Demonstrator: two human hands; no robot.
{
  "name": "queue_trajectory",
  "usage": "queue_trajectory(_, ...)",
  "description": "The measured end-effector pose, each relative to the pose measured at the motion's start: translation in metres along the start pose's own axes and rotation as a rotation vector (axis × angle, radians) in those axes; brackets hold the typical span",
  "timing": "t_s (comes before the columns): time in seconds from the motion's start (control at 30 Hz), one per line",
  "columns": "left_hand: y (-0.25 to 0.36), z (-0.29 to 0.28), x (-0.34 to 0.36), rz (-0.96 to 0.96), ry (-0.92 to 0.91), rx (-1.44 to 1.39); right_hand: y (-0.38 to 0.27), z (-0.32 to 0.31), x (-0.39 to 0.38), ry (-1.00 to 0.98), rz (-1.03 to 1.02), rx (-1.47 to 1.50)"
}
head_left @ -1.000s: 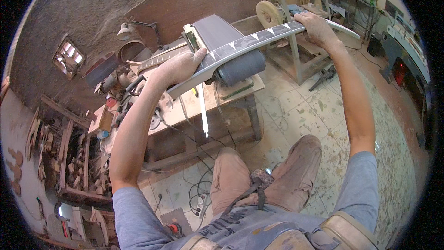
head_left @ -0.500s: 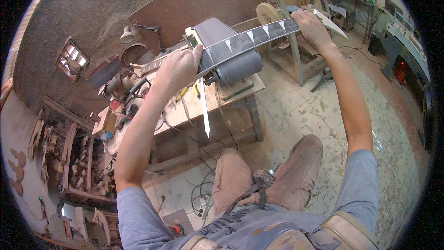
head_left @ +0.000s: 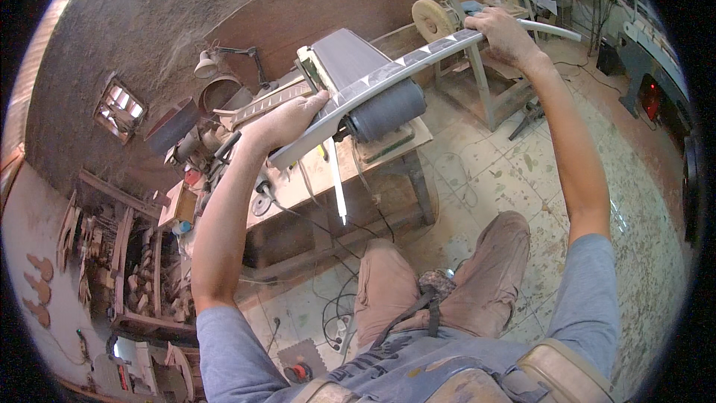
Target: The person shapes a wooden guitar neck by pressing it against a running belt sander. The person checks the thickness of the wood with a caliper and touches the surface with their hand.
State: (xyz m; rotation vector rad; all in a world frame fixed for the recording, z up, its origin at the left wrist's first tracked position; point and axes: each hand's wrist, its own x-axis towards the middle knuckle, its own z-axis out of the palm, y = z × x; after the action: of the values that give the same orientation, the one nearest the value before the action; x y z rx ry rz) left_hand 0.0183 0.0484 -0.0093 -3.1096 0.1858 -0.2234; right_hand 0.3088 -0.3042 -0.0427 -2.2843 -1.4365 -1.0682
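Belt sander (head_left: 358,78) is sitting on a wooden bench (head_left: 313,179); taken as landmark. Its grey belt is sloping up away from the person, front roller dark and round.

Long strip (head_left: 388,75) is lying across the sander belt, running from lower left to upper right of the sander. It is dark grey with pale triangular inlays along its top face and a lighter edge; right end is curving pale past the hand.

Left hand (head_left: 287,121) is clamping the strip's near end, left of the sander, fingers wrapping over the top. Right hand (head_left: 503,33) is gripping the far end, right of the sander, fist closing round it.

A second fretted neck piece (head_left: 261,104) is lying behind the left hand. Round buffing wheel (head_left: 426,19) is standing behind the sander's right side. Small lamp (head_left: 206,67) is standing to the sander's left.

No labels legible.
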Motion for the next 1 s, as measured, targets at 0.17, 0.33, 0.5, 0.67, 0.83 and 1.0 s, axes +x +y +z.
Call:
queue_trajectory(0.17,0.033,-0.031,0.012,-0.626,-0.562,-0.86,0.01,-0.015,0.007,-0.189,0.006,0.036)
queue_trajectory(0.33,0.04,-0.028,0.01,-0.36,-0.298,-0.337,0.015,-0.006,0.009,-0.245,0.054,0.073)
queue_trajectory(0.5,0.026,-0.008,0.005,-0.034,0.011,0.258,0.004,0.008,-0.004,0.004,0.001,-0.122)
queue_trajectory(0.67,0.052,-0.014,-0.005,-0.119,0.295,0.437,-0.005,0.023,-0.014,0.335,0.013,-0.35)
queue_trajectory(0.83,0.041,-0.018,-0.023,-0.141,0.256,0.436,-0.009,0.017,-0.01,0.273,-0.073,-0.206)
queue_trajectory(1.0,0.001,-0.018,-0.033,-0.259,-0.16,-0.091,-0.012,-0.013,0.002,-0.09,-0.062,0.069)
